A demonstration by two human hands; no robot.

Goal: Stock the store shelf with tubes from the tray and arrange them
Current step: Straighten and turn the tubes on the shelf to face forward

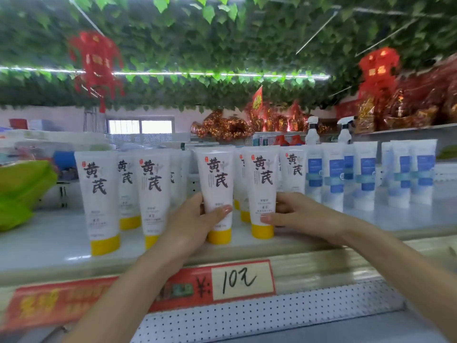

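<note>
Both bare forearms reach toward the centre of the frame: the left arm (128, 280) climbs from the bottom edge left of centre, and the right arm (395, 256) slants in from the lower right corner. The left hand (190, 221) wraps the lower part of the middle tube (215, 179), thumb laid across its front and fingers curled behind. The right hand (301, 214), just right of centre with its back facing up, holds the neighbouring tube (262, 179), thumb tip on its front and fingers curled behind its right side.
</note>
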